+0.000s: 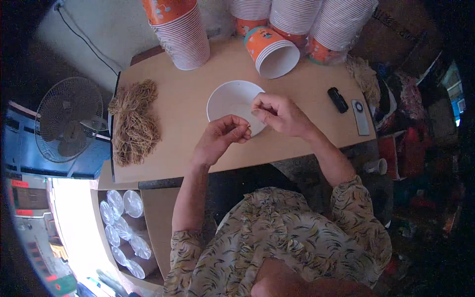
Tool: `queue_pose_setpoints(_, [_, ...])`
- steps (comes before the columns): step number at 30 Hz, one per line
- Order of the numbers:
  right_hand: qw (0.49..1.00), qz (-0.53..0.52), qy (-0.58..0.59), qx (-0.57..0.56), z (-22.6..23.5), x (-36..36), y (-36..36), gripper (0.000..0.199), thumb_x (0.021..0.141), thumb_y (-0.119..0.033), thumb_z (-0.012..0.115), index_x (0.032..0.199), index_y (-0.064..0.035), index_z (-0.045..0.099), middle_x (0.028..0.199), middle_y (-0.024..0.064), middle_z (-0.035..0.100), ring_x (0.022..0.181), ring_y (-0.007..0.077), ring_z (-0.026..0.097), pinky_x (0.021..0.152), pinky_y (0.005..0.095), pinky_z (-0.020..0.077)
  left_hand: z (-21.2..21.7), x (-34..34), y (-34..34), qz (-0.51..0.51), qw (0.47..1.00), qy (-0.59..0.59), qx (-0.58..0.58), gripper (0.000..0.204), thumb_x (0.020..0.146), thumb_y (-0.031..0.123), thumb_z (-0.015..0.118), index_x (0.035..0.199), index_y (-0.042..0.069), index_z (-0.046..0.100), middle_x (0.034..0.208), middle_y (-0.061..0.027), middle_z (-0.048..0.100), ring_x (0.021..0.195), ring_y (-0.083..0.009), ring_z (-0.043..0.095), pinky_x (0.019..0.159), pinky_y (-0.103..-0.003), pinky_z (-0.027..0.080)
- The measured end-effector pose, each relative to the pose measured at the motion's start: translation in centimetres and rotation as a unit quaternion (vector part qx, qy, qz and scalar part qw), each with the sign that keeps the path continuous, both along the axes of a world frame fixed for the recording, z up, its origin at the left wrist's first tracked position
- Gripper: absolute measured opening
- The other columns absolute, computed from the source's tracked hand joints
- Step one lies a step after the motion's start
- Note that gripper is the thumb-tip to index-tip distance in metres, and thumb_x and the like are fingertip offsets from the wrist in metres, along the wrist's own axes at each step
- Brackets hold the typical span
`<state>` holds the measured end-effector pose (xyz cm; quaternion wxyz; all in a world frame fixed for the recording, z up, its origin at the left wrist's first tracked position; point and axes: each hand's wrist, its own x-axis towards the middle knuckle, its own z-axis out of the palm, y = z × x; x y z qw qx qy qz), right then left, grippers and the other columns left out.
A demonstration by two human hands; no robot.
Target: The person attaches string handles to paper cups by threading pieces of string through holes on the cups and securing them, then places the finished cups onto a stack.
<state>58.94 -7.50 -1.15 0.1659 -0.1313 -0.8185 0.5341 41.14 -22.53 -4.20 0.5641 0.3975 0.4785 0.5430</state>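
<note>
Left hand (221, 137) and right hand (283, 115) are both pinched closed, thumbs to fingers, over the right side of a white bowl (225, 101) mid-table (184, 116); whether they hold anything is unclear. Tan stringy bundles (136, 128) line the left edge; orange-and-white paper buckets (183, 42) crowd the far edge.

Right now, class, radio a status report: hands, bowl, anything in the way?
Left hand and right hand: fingers curled; anything held too small to tell. White bowl: open side up, partly hidden by hands. No other obstruction seen; tipped cup stack lies beyond.
</note>
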Motion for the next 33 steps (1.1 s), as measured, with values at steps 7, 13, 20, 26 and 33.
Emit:
queue_pose_setpoints(7, [0.994, 0.025, 0.055, -0.095, -0.9, -0.4, -0.3, 0.009, 0.098, -0.011, 0.060, 0.097, -0.0018, 0.061, 0.084, -0.0040, 0.057, 0.076, 0.0027, 0.053, 0.066, 0.0213, 0.0459, 0.2, 0.2, -0.1, 0.014, 1.000, 0.016, -0.017, 0.018, 0.099, 0.014, 0.063, 0.110, 0.001, 0.064, 0.093, -0.0070, 0.069, 0.088, -0.0146, 0.066, 0.081, -0.028, 0.055])
queue_pose_setpoints(13, [0.981, -0.004, 0.065, -0.185, -1.0, -0.9, -1.1, 0.011, 0.097, -0.013, 0.062, 0.096, -0.0021, 0.065, 0.080, -0.0034, 0.059, 0.070, 0.0032, 0.053, 0.061, 0.0205, 0.0431, 0.0, 0.7, -0.5, 0.050, 0.998, 0.048, 0.000, 0.017, 0.098, 0.011, 0.063, 0.109, -0.001, 0.067, 0.094, -0.0072, 0.070, 0.085, -0.0133, 0.067, 0.079, -0.028, 0.056])
queue_pose_setpoints(20, [0.944, -0.075, 0.056, -0.317, -2.4, -1.6, -2.4, 0.015, 0.092, -0.014, 0.065, 0.095, 0.0012, 0.067, 0.075, -0.0011, 0.062, 0.060, 0.0038, 0.051, 0.052, 0.0218, 0.0398, -2.3, 2.6, -0.9, 0.204, 0.962, 0.141, 0.112, 0.013, 0.092, 0.001, 0.068, 0.104, -0.002, 0.070, 0.093, -0.0050, 0.071, 0.085, -0.0113, 0.068, 0.078, -0.026, 0.056])
queue_pose_setpoints(26, [0.963, -0.099, 0.045, -0.245, -1.7, -1.8, -3.6, 0.012, 0.093, -0.010, 0.063, 0.093, 0.0012, 0.065, 0.075, -0.0003, 0.061, 0.061, 0.0046, 0.052, 0.054, 0.0214, 0.0412, -2.4, 4.0, -0.9, 0.299, 0.928, 0.147, 0.165, 0.012, 0.089, -0.002, 0.070, 0.101, 0.000, 0.069, 0.095, -0.0046, 0.070, 0.086, -0.0111, 0.068, 0.079, -0.026, 0.057])
queue_pose_setpoints(33, [0.962, -0.093, 0.054, -0.250, -2.6, -2.2, -4.2, 0.011, 0.096, -0.011, 0.060, 0.093, -0.0006, 0.063, 0.069, -0.0031, 0.055, 0.058, 0.0032, 0.047, 0.051, 0.0207, 0.0365, -3.0, 3.7, -1.1, 0.314, 0.885, 0.270, 0.213, 0.014, 0.087, -0.004, 0.071, 0.100, 0.000, 0.069, 0.093, -0.0070, 0.071, 0.082, -0.0128, 0.069, 0.074, -0.027, 0.058])
